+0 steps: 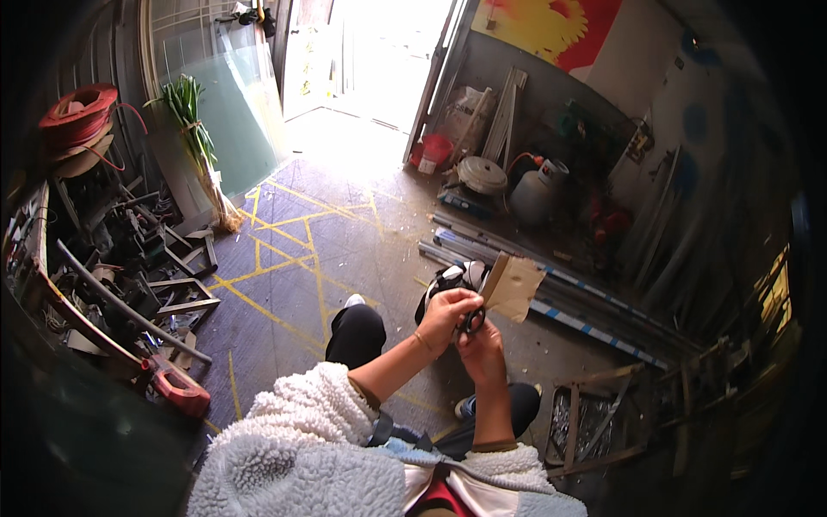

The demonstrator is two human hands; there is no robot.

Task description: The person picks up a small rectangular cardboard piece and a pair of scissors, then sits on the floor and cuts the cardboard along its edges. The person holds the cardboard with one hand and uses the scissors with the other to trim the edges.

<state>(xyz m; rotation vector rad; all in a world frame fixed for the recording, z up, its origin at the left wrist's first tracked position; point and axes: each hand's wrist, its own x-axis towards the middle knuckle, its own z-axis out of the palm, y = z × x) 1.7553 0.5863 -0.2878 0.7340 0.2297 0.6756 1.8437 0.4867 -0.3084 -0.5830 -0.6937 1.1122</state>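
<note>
Cardboard (pixel 517 290) jutted just beyond the black ring (pixel 480 321), where from afar I saw the left hand (pixel 450 314), left of the ring, pinched closed at its near edge, apparently steadying it, while the right hand (pixel 483 343), below, curled around the ring.

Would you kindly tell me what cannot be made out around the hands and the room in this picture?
In the head view:
Black looped object: the left hand and right hand partly cover it, hiding its full shape.
Brown piece: its near end is hidden at the hands.
Doorway: glare washes out the outside.
Scrap pile: the dark fisheye rim cuts off its left side.
</note>
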